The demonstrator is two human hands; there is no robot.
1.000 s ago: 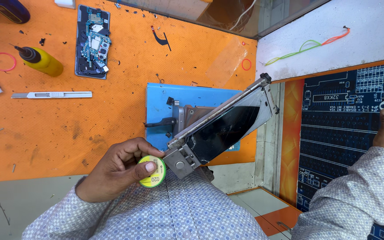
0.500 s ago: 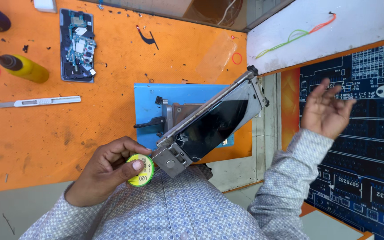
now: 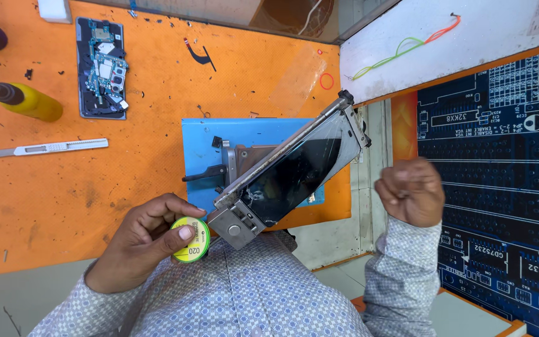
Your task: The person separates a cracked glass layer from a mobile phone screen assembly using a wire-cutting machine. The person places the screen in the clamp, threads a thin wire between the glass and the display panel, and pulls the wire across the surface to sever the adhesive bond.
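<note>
Presently the left hand (image 3: 141, 246) pinches a small yellow-green spool (image 3: 191, 239) between thumb and fingers, its grip pressed on the rim, at seven o'clock of the clamped phone (image 3: 294, 175), whose metal fixture (image 3: 235, 224) tilts its cracked glass upward for access. The right hand (image 3: 410, 190), at three o'clock, is closed in a loose fist, holding nothing visible, off the orange tabletop (image 3: 157, 106).

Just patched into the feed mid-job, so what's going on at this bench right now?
A person sits at an orange worktable. The left hand pinches a small yellow-green spool beside a metal clamp fixture that grips a cracked dark phone screen over a blue mat. The right hand is a loose fist in the air, touching nothing. An opened phone, a yellow bottle and a utility knife lie apart.
</note>
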